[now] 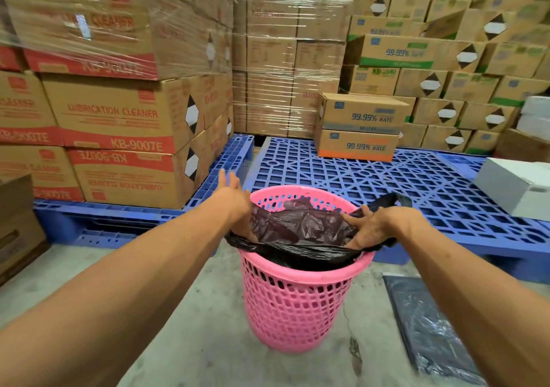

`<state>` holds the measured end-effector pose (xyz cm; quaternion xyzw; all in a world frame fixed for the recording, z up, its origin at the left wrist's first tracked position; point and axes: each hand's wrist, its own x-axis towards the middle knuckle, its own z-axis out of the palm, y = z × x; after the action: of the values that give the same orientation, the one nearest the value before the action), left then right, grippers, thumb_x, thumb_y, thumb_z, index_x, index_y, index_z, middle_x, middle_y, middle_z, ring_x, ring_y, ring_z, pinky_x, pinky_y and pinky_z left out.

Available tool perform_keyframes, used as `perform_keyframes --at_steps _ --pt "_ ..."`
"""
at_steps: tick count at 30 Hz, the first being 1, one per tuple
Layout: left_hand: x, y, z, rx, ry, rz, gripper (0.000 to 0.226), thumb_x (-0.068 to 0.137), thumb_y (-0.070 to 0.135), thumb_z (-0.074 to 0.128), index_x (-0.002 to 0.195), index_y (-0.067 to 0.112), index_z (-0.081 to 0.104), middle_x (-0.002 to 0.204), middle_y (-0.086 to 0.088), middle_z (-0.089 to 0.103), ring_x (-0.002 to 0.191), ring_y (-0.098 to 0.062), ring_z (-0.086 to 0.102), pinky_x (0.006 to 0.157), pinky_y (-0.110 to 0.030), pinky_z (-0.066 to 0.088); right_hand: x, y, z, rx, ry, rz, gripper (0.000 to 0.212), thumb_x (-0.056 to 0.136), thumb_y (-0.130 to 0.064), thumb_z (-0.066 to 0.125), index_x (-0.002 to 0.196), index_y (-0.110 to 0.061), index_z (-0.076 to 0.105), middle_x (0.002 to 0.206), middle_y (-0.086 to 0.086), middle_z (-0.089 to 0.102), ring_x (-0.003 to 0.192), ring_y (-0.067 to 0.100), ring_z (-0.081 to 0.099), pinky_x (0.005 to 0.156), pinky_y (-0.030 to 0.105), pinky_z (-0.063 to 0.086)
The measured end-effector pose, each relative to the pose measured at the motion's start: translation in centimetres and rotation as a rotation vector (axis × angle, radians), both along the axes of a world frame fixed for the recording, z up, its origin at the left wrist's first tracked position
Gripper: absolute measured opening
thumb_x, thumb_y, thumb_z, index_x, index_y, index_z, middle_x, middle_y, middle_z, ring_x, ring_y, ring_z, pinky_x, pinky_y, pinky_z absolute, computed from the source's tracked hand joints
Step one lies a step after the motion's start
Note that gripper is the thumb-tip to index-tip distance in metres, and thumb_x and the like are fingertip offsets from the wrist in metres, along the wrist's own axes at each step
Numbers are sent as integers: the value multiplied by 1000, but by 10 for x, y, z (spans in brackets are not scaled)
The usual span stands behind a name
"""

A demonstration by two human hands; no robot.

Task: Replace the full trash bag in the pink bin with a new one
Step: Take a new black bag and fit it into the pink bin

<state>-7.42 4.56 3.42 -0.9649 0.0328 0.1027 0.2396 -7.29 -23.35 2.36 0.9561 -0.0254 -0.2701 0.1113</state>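
A pink perforated bin [294,303] stands on the concrete floor in the centre. A black trash bag [300,229] sits in its mouth, its edge draped over the near rim. My left hand [236,205] is at the bin's left rim, fingers inside the bag's left edge. My right hand [375,227] grips the bag's right edge at the right rim, and a bag handle sticks up behind it. A flat dark folded bag [428,327] lies on the floor to the right of the bin.
Blue plastic pallets [401,184] lie just behind the bin. Stacked cardboard boxes [119,112] rise on the left and across the back. A white box [518,187] sits on the pallet at right. A brown carton [18,226] stands at the far left.
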Motion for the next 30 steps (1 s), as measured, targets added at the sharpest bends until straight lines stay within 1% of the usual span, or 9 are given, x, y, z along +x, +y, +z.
perform_keyframes --at_steps 5,8,11,13,18,20,23,25,30 --pt "-7 18 -9 36 9 43 120 74 88 43 158 11 7 163 -22 -6 149 -43 -10 118 -61 -5 -1 -18 -12 39 9 -38 139 29 -104 43 147 -57 -13 163 4 -25 149 43 -9 116 61 3" --pt "-8 9 -12 -24 -68 -299 100 91 65 48 158 8 0 162 -24 -15 148 -40 -18 120 -53 -10 -3 -19 -18 77 5 -37 144 26 -104 44 148 -55 -15 162 6 -26 148 44 -14 116 61 0" --pt "-10 -22 -10 -356 50 -550 65 99 31 51 156 14 25 163 -13 20 150 -28 15 121 -38 13 -6 -17 -19 125 8 -50 141 30 -101 49 148 -56 -16 161 6 -29 149 42 -14 117 60 1" --pt "-13 -39 -14 -538 173 -466 56 99 25 52 152 22 35 156 -6 39 142 -26 37 115 -37 29 -7 -16 -19 132 10 -37 135 37 -97 49 147 -56 -17 162 5 -29 148 43 -15 116 61 1" --pt "2 -45 -26 -603 500 -31 82 78 67 52 151 37 33 158 2 35 140 -23 40 110 -38 32 -11 -23 -18 149 5 -8 136 37 -95 54 143 -58 -22 161 4 -30 148 43 -16 117 61 3" --pt "10 -38 -29 -630 544 83 112 56 86 57 153 43 22 165 3 17 148 -25 25 116 -45 23 -12 -27 -19 150 13 -1 139 35 -98 53 143 -57 -25 161 5 -30 148 44 -16 118 62 3" --pt "19 -27 -35 -227 346 40 130 45 101 42 153 48 -7 162 -2 -25 146 -38 -26 115 -67 -7 -13 -32 -21 119 35 -1 151 25 -103 52 143 -54 -28 161 6 -30 148 43 -16 118 62 4" --pt "26 -12 -36 -98 266 8 125 55 98 38 154 41 -12 159 -9 -32 142 -43 -33 113 -70 -7 -14 -35 -20 96 42 -19 154 21 -103 55 141 -56 -30 160 5 -30 149 41 -15 118 62 6" --pt "22 15 -27 -188 275 38 134 48 100 44 150 43 -22 155 -5 -40 142 -40 -33 115 -68 -3 -19 -22 0 6 138 4 159 22 -96 66 148 -52 -19 165 2 -16 152 35 5 118 56 18"
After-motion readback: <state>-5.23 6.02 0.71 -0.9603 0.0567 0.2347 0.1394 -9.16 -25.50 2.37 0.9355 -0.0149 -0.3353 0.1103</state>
